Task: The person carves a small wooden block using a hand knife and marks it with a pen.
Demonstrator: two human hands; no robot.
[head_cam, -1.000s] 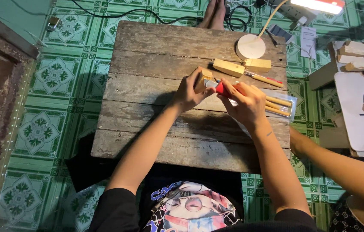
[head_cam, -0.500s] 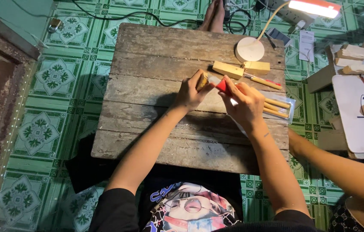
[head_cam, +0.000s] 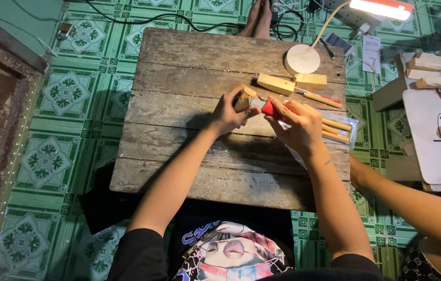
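Two bare hands meet at the centre of a weathered plank table (head_cam: 194, 109). Left hand (head_cam: 228, 112) is closed around a small wood block (head_cam: 244, 98); right hand (head_cam: 297, 125) clasps a red-handled carving tool (head_cam: 268, 108), its tip against the block. Just above lie two pale wood blocks (head_cam: 290, 83). A round white lamp base (head_cam: 302, 59) stands at the table's upper right.

Weathered plank table (head_cam: 189, 67) with wood blocks (head_cam: 276, 84), lamp base (head_cam: 302, 59), chisels (head_cam: 335, 129).
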